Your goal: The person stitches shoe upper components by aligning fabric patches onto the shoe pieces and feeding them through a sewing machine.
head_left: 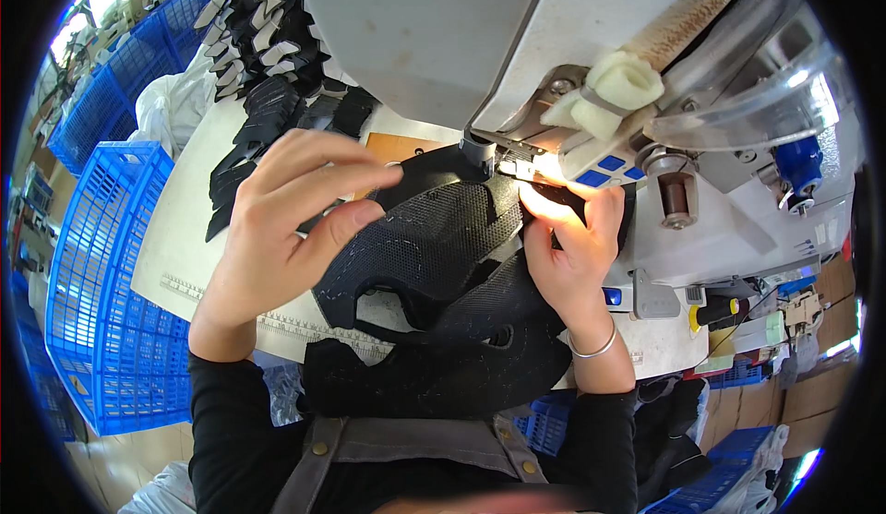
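Observation:
A black mesh shoe upper [434, 237] with curved cut-outs lies across the sewing machine table, one edge at the lit presser foot [517, 165]. My right hand [574, 242] is beside the foot, thumb and fingers pinching the upper's edge. Over the left part of the upper my left hand [291, 214] is raised, thumb and fingers apart with nothing between them. More black upper material [434, 376] hangs over the table's front edge against my apron; whether it is one piece with the mesh I cannot tell.
The machine head [415, 34] overhangs the work. Stacked black pieces [258, 136] cover the table's far left. Blue plastic crates [120, 283] stand left of the table. A bobbin winder [674, 196] and a clear guard [748, 117] are at the right, with a thread spool [715, 314] nearer.

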`<state>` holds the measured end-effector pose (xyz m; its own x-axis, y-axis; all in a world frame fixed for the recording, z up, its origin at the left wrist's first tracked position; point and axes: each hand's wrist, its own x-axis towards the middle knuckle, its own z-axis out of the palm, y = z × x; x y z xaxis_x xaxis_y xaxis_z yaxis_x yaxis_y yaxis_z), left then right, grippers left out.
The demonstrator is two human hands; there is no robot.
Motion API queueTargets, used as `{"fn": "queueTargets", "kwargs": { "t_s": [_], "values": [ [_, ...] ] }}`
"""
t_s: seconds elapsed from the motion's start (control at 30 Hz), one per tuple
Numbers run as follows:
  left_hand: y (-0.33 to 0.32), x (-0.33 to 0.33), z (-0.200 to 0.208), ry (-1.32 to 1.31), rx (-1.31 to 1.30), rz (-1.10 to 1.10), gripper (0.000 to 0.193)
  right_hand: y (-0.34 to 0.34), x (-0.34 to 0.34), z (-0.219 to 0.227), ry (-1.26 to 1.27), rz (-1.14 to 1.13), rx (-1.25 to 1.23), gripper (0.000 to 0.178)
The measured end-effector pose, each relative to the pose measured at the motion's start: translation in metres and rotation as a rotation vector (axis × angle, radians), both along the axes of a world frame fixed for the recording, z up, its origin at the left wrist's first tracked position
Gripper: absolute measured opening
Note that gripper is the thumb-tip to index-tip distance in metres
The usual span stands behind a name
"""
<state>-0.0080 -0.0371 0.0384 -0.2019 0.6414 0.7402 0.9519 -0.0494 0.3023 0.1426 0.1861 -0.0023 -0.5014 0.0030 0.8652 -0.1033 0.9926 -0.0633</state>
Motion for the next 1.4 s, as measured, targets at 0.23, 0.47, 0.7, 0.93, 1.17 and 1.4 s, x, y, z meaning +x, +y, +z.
{"fn": "queueTargets", "kwargs": {
  "t_s": [0.23,0.47,0.7,0.93,1.17,1.4],
  "values": [
    [0.043,0.035,-0.018,0.217,-0.103,-0.09,0.047,-0.009,0.002,-0.003,0.037,-0.114,0.257,0.035],
    [0.049,0.021,-0.03,0.308,-0.099,-0.041,0.044,-0.017,-0.007,-0.003,0.093,-0.094,0.393,0.018],
    [0.051,0.018,-0.029,0.251,-0.073,-0.017,0.034,-0.027,-0.013,0.001,0.121,-0.101,0.584,0.013],
    [0.06,0.008,-0.034,0.225,0.055,-0.022,0.021,-0.039,-0.015,0.007,0.013,-0.192,0.758,0.018],
    [0.068,-0.006,-0.037,0.166,0.085,-0.088,0.019,-0.057,-0.022,0.003,-0.095,-0.341,0.888,0.026],
    [0.08,-0.006,-0.041,0.163,0.245,-0.195,0.028,-0.046,0.002,0.005,-0.152,-0.063,0.467,0.028]
  ]
}}
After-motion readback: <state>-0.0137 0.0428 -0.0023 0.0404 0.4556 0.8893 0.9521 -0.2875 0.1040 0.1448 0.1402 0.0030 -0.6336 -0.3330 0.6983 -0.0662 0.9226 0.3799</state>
